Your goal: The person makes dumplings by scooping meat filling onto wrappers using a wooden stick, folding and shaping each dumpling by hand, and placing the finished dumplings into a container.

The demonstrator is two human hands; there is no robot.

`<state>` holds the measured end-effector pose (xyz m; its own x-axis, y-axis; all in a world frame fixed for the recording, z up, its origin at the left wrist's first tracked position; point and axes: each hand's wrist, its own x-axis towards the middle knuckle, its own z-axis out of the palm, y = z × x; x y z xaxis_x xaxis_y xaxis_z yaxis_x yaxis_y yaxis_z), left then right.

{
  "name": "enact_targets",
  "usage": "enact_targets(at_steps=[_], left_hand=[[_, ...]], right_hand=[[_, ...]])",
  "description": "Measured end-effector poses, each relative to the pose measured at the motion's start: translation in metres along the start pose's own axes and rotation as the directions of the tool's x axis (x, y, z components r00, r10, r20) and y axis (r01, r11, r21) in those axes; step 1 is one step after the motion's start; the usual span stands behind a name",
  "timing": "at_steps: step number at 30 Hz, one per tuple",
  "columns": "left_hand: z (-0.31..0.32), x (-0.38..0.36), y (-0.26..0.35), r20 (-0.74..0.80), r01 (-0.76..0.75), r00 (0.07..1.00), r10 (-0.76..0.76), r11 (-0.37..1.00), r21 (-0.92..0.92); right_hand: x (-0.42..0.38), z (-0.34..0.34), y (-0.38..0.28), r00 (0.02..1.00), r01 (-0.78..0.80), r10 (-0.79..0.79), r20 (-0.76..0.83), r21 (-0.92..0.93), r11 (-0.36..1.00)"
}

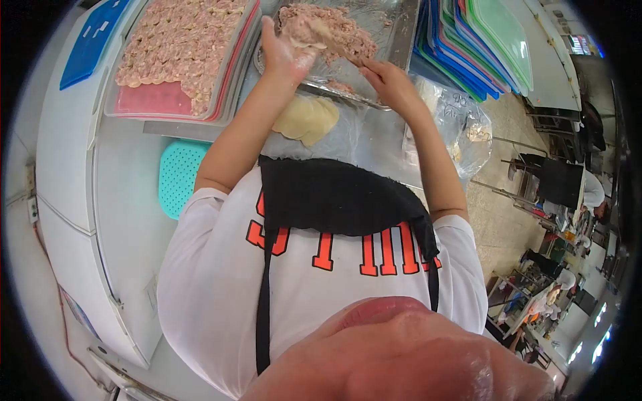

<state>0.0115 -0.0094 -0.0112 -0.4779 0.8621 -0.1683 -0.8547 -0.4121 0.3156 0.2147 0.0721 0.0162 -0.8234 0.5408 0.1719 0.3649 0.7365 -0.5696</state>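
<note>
My left hand [289, 59], palm up and thumb out, holds a pale dumpling wrapper with minced meat on it [309, 35]. In my right hand [390, 81] is a thin brownish spatula [349, 56], its far end reaching toward that meat. Both hands are over the near side of a metal tray [400, 40] with a heap of minced meat [358, 41]. A loose stack of round yellowish wrappers [304, 120] lies below my left wrist. To the left, a plastic tray [150, 100] bears closely packed rows of filled dumplings [180, 40].
Blue, green and clear plastic lids [468, 47] stand stacked at the right, near a marked clear plastic bag [468, 127]. A turquoise perforated basket [179, 177] sits at left, and a blue lid [93, 43] beyond. Other people [592, 190] are farther off to the right.
</note>
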Motion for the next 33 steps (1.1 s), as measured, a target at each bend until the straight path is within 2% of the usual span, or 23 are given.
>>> enact_targets(at_steps=[1,3,6,8,10,11,13,16,17,18,19,20,21,22,23,24,25,26,28,29,31,32,33], left_hand=[[-0.004,0.001,0.000,-0.001,-0.001,1.000,0.001,1.000,0.003],[-0.006,0.001,0.001,-0.072,-0.064,0.995,0.071,0.994,0.087],[0.005,-0.001,-0.004,0.016,-0.015,1.000,0.014,0.996,0.088],[0.011,-0.004,-0.001,-0.052,0.009,0.999,-0.004,0.996,0.089],[0.014,-0.002,0.003,-0.116,0.008,0.993,0.001,0.997,0.077],[0.013,-0.002,0.004,-0.121,0.004,0.993,0.006,0.997,0.079],[0.016,0.001,0.003,-0.124,0.000,0.992,0.011,0.996,0.084],[0.017,0.005,0.005,-0.217,-0.063,0.974,0.071,0.997,0.043],[0.011,0.002,0.014,-0.104,0.021,0.994,-0.029,0.996,-0.082],[0.010,-0.001,0.019,0.022,0.122,0.993,-0.120,0.975,-0.188],[0.019,-0.008,0.019,0.024,0.114,0.993,-0.112,0.976,-0.186],[0.030,-0.016,0.020,0.142,0.048,0.988,-0.064,0.992,0.114],[0.036,-0.020,0.019,0.265,-0.056,0.963,-0.054,0.918,0.393],[0.024,-0.020,0.024,0.253,-0.026,0.959,-0.126,0.851,0.524],[0.024,-0.019,0.024,0.252,-0.031,0.960,-0.120,0.852,0.523],[0.033,-0.021,0.027,0.435,-0.369,0.900,-0.009,0.512,0.776],[0.040,-0.024,0.030,0.619,-0.619,0.785,-0.006,0.029,0.785],[0.045,-0.027,0.031,0.617,-0.617,0.787,-0.001,0.024,0.787],[0.053,-0.031,0.032,0.570,-0.557,0.786,-0.237,0.128,0.821],[0.057,-0.029,0.033,0.568,-0.554,0.789,-0.234,0.125,0.823],[0.059,-0.020,0.037,0.235,-0.250,0.841,-0.487,0.035,0.968],[0.057,-0.019,0.036,0.232,-0.247,0.845,-0.482,0.034,0.969],[0.056,-0.017,0.036,0.347,-0.437,0.788,-0.508,-0.066,0.897]], right_hand=[[-0.003,-0.014,-0.008,0.995,-0.013,0.035,0.095,-0.216,0.976],[-0.007,-0.022,-0.027,0.999,-0.001,0.012,0.053,-0.199,0.980],[-0.001,-0.008,-0.017,0.999,0.045,-0.041,0.024,-0.220,0.974],[-0.002,-0.009,-0.008,0.996,0.083,-0.074,0.044,-0.249,0.965],[-0.002,-0.043,-0.040,0.989,0.030,0.040,0.139,-0.463,0.886],[-0.004,-0.040,-0.045,0.989,0.031,0.038,0.140,-0.461,0.887],[-0.004,-0.032,-0.055,0.997,0.074,-0.077,-0.001,-0.266,0.961],[0.005,-0.023,-0.022,0.976,0.216,-0.210,0.051,-0.252,0.943],[0.007,-0.030,-0.014,0.973,0.229,-0.223,0.055,-0.253,0.940],[0.007,-0.040,-0.006,0.982,0.189,-0.188,0.018,-0.074,0.979],[0.009,-0.050,-0.005,0.989,0.147,-0.147,-0.010,0.109,0.983],[0.008,-0.063,-0.008,0.980,-0.154,0.104,0.171,0.315,0.936],[0.007,-0.066,-0.003,0.980,-0.150,0.099,0.173,0.315,0.937],[0.006,-0.067,0.001,0.957,-0.223,0.114,0.265,0.428,0.876],[0.005,-0.069,0.005,0.926,-0.302,0.115,0.359,0.525,0.796],[0.004,-0.073,0.003,0.925,-0.300,0.109,0.363,0.524,0.797],[0.001,-0.081,-0.002,0.919,-0.276,0.078,0.386,0.489,0.828],[-0.001,-0.085,-0.004,0.912,-0.248,0.048,0.408,0.455,0.855],[-0.004,-0.085,-0.001,0.929,-0.164,0.010,0.370,0.388,0.907],[-0.006,-0.084,0.002,0.943,-0.085,-0.025,0.331,0.313,0.946],[-0.004,-0.073,0.004,0.945,-0.042,-0.071,0.319,0.334,0.942],[-0.004,-0.067,0.006,0.946,-0.002,-0.113,0.304,0.352,0.936],[-0.002,-0.062,0.012,0.945,0.002,-0.118,0.306,0.356,0.935]])
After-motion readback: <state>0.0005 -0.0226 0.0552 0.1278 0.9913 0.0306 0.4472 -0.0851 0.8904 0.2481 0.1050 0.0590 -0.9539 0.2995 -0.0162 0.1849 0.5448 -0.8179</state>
